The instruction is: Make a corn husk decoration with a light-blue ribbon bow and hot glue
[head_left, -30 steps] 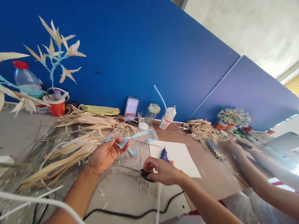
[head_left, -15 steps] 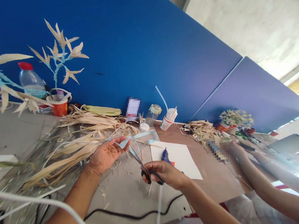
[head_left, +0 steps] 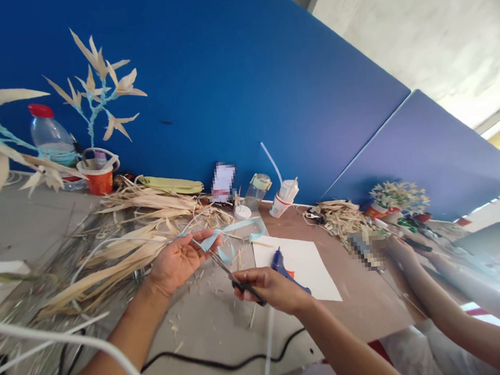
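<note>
Our left hand (head_left: 180, 265) is turned palm up, and its fingers hold a thin blue ribbon (head_left: 212, 241). The rest of the ribbon loops away to the right, above the desk (head_left: 211, 342). Our right hand (head_left: 271, 288) has its fingers closed around the black handles of the scissors (head_left: 237, 281). The blades point up at the ribbon, very near our left fingers, but we cannot tell if they touch it. Just past our right hand, a blue glue gun (head_left: 278, 261) lies on white paper (head_left: 318, 269). Dry leaves (head_left: 129, 262) lie left of the ribbon.
</note>
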Action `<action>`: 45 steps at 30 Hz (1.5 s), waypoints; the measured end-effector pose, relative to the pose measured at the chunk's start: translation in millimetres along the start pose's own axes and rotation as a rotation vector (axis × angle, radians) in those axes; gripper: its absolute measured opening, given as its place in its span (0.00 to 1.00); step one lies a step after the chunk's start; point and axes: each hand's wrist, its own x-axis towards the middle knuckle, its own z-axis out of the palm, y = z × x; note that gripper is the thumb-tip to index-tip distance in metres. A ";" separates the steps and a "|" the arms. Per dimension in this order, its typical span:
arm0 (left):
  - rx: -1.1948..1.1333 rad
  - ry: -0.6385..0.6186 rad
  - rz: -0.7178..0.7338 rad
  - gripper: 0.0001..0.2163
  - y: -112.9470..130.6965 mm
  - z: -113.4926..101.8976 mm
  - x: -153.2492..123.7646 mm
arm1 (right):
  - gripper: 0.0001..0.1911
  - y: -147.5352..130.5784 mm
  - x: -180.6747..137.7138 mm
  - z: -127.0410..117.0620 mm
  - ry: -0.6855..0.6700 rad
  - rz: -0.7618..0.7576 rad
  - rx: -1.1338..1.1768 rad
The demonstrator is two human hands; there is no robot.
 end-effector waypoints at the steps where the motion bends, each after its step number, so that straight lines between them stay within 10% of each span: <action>1: -0.004 0.000 0.002 0.13 0.2 0.1 -0.1 | 0.24 0.5 -1.2 -1.2 0.003 0.004 -0.007; 45: 0.078 -0.103 -0.036 0.08 -14.2 -6.5 1.8 | 0.24 9.2 13.4 0.7 -0.002 -0.056 0.121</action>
